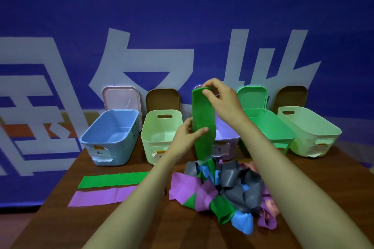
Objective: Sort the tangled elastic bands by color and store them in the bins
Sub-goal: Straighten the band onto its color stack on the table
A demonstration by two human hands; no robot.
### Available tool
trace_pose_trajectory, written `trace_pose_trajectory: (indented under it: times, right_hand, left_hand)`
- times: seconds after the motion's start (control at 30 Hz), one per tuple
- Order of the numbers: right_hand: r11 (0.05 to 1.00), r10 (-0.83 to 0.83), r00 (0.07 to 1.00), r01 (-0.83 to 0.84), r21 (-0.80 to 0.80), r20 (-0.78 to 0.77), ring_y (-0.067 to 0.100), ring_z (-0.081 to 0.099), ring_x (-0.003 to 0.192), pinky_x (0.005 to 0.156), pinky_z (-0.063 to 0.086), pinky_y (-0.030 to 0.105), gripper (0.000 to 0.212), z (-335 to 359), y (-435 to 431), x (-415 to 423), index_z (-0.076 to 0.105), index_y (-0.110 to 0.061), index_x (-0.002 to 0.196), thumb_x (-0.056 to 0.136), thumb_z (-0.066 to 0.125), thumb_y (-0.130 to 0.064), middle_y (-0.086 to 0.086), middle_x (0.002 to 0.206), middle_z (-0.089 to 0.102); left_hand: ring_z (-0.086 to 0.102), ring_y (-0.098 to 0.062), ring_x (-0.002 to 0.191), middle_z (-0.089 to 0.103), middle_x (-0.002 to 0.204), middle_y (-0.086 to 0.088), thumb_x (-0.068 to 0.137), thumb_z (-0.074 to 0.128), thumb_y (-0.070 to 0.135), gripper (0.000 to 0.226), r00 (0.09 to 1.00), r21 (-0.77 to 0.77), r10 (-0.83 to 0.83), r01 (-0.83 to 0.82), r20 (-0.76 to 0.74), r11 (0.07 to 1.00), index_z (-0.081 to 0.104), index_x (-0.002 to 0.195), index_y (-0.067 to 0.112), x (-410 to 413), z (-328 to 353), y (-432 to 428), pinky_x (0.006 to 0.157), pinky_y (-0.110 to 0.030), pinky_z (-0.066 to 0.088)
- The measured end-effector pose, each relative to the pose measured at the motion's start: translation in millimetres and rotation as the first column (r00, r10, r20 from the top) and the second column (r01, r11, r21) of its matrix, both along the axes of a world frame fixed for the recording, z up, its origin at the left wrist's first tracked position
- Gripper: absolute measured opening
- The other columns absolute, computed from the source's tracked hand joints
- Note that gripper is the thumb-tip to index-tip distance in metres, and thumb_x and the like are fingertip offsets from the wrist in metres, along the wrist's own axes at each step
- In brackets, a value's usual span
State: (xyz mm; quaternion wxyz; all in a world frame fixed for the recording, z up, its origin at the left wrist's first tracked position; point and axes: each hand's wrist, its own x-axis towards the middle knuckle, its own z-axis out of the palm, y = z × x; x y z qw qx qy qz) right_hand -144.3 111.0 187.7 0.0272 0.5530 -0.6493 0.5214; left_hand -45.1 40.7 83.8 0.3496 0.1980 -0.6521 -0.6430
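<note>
A green elastic band (203,119) hangs upright above the table, its lower end still in the tangled pile (224,186) of green, purple, grey, blue and pink bands. My right hand (219,97) pinches the band's top end. My left hand (187,135) grips it lower down, thumb across the front. Several bins stand in a row behind: blue (110,137), pale green (155,139), lilac (228,137) partly hidden by the band, bright green (269,129) and another pale green (309,133).
A flat green band (113,180) and a flat purple band (101,198) lie side by side on the brown table (66,228) at the left. Lids (121,98) lean against the blue banner wall behind the bins.
</note>
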Motion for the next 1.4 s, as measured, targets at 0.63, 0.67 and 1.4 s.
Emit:
trace_pose_trajectory:
  times: [0.63, 0.67, 1.4]
  right_hand:
    - [0.934, -0.319, 0.948, 0.317, 0.163, -0.016, 0.031, 0.058, 0.084, 0.076, 0.047, 0.039, 0.01, -12, -28, -38, 0.06, -0.01, 0.092, 0.089, 0.053, -0.016, 0.013, 0.095, 0.065]
    - [0.923, -0.332, 0.943, 0.33, 0.2, -0.024, 0.032, 0.057, 0.084, 0.075, 0.047, 0.039, 0.01, -21, -29, -40, 0.059, -0.009, 0.092, 0.09, 0.052, -0.015, 0.015, 0.095, 0.064]
    - [0.853, -0.227, 0.958, 0.108, 0.51, 0.177, 0.017, 0.054, 0.079, 0.069, 0.036, 0.024, 0.015, -178, -57, 29, 0.058, -0.017, 0.079, 0.087, 0.051, -0.006, -0.004, 0.073, 0.059]
  left_hand:
    - [0.057, -0.002, 0.043, 0.062, 0.069, -0.003, 0.088, 0.062, 0.01, 0.016, 0.953, 0.114, 0.045, -0.082, 0.298, 0.99, 0.047, 0.093, 0.011, 65, -61, -38, 0.039, -0.015, 0.041]
    - [0.055, -0.004, 0.042, 0.061, 0.064, 0.001, 0.089, 0.062, 0.013, 0.015, 0.948, 0.09, 0.06, -0.093, 0.313, 0.992, 0.048, 0.092, 0.012, 76, -62, -47, 0.037, -0.016, 0.04]
    - [0.057, -0.02, 0.076, 0.057, 0.089, -0.012, 0.083, 0.055, -0.007, 0.019, 0.865, 0.27, 0.134, -0.293, 0.484, 0.917, 0.057, 0.092, 0.01, 234, -103, -129, 0.065, -0.028, 0.048]
